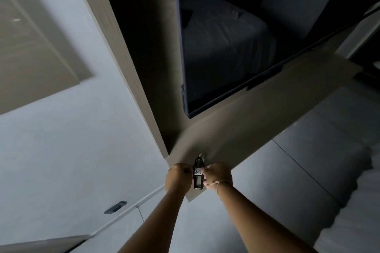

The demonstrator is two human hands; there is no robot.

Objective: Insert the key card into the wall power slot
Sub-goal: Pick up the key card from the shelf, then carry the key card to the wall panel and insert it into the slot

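**A:** What does the head view give you?

**B:** A dim room, tilted. Both my hands meet low in the middle, in front of the corner of a beige wall panel [236,129]. My left hand [178,176] is curled up, its fingertips closed on the left edge of the black rectangular key card holder with a white number label [198,176]. My right hand [218,175] pinches the holder's right edge at the label, thumb on front.

**A:** So where is the card exactly?

**B:** Held between both hands, in the air, just in front of the panel's lower corner. Whether it touches the panel I cannot tell.

**A:** And the slot?

**B:** I judge it to be the small dark wall power slot [115,207], down to the left on the pale grey wall [61,150], well apart from the card.

**A:** Which step are you on?

**B:** Readying the card, I think; nothing is inserted yet. Next I would need to carry it down-left and line its leading edge up with the opening.

**A:** How does it lie?

**B:** Long axis runs up and down in the picture, with the small metal key ring [201,155] at the far end, pointing away from me.
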